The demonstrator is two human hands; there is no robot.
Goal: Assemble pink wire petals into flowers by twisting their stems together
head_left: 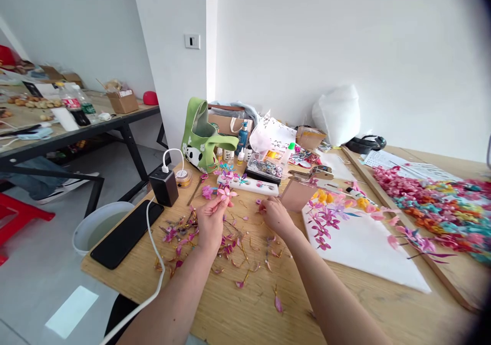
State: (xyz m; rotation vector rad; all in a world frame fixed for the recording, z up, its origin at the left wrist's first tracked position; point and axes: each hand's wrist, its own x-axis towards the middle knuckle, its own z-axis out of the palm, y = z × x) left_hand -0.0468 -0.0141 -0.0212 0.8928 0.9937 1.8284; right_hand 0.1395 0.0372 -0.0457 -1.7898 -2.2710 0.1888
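My left hand (211, 221) pinches a pink flower (227, 193) between thumb and fingertips, just above the tabletop. To its right, my right hand (275, 215) reaches down to the table with fingers drawn together. A small purple piece (258, 201) shows at those fingertips, but whatever is between them is too small to make out. Loose purple petals on gold wires (228, 248) lie scattered below and between the hands. Behind them a white foam strip (251, 186) has more colourful flowers standing in or over its left end.
A white foam board (360, 253) with finished-looking flower sprays lies at right, beside a tray edge (410, 232) and heaped coloured flowers (441, 207). At left are a black phone (126, 237), a black charger (164, 187) and a white cable (155, 242). A green bag (199, 135) stands behind.
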